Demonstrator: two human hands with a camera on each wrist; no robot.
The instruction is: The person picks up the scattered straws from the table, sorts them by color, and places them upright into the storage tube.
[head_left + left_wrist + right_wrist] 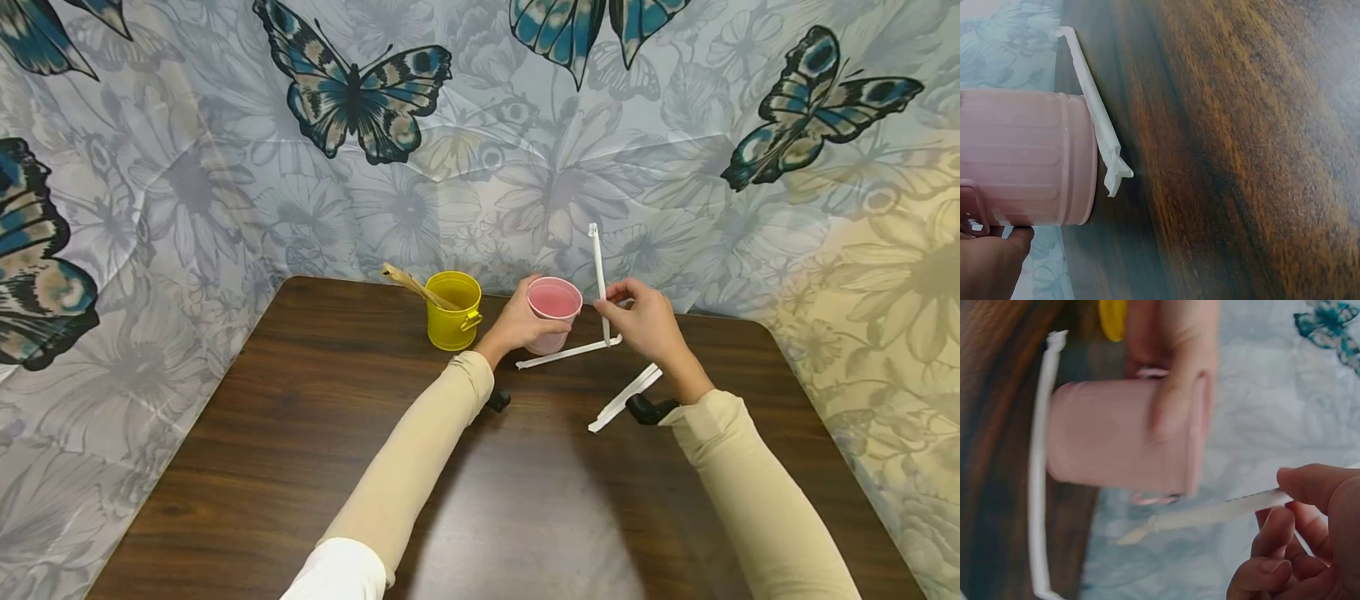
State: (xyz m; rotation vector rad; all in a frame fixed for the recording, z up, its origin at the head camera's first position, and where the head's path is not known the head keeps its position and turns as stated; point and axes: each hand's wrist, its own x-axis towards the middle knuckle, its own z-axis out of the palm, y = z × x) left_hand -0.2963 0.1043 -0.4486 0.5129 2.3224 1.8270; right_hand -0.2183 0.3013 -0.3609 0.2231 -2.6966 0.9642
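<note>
My left hand (517,321) holds a small pink bucket (551,342) near its rim, with the thumb across the front wall. Between thumb and fingers, my right hand (651,323) pinches a straw in a white paper wrapper (598,262), steeply upright just right of the bucket. In the right wrist view the same wrapped straw (1210,514) shows small print near the fingertips. Another wrapped straw (566,355) lies on the table in front of the bucket; its bent, crumpled wrapper end (1117,172) shows in the left wrist view.
Several more white wrapped straws (626,400) lie together below the right wrist. Left of the pink bucket stands a yellow bucket (450,332) with light brown wrapped sticks (411,282) leaning in it. The brown wooden table (300,433) backs onto a butterfly-print cloth (480,183).
</note>
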